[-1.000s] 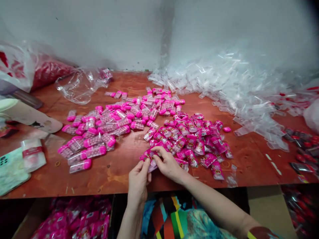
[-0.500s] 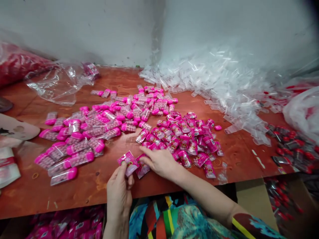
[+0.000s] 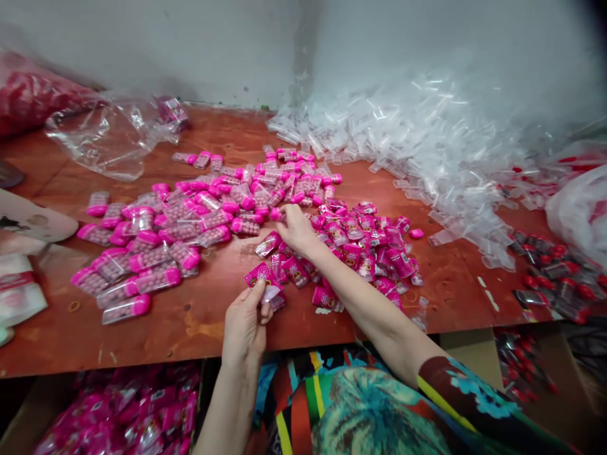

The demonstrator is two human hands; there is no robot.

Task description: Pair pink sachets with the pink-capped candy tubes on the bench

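Observation:
In my left hand [image 3: 246,322], thumb and fingers pinch a pink printed plastic packet [image 3: 258,273] with a clear lower part; another packet shows just behind it. My right hand [image 3: 296,230] reaches across to where the two heaps meet. Its fingertips are closed on a small clear tube [image 3: 276,215] with a pink end, mostly hidden by the hand. Beneath and beside the right forearm lies a heap of pink packets [image 3: 367,253]. To the left and behind spreads a pile of pink-capped clear tubes [image 3: 156,259] filled with small pink balls.
Clear tubes [image 3: 403,139] are heaped against the wall. Red-capped dark tubes [image 3: 559,272] and a white plastic bag [image 3: 581,202] are at the right. A clear bag [image 3: 109,142] lies back left. Under the table's front edge, a box holds pink packets [image 3: 128,411].
My right hand has moved from the front packets up and away to the tube by the pile. My left hand, still holding its packet, has shifted slightly right. The view has tilted a little.

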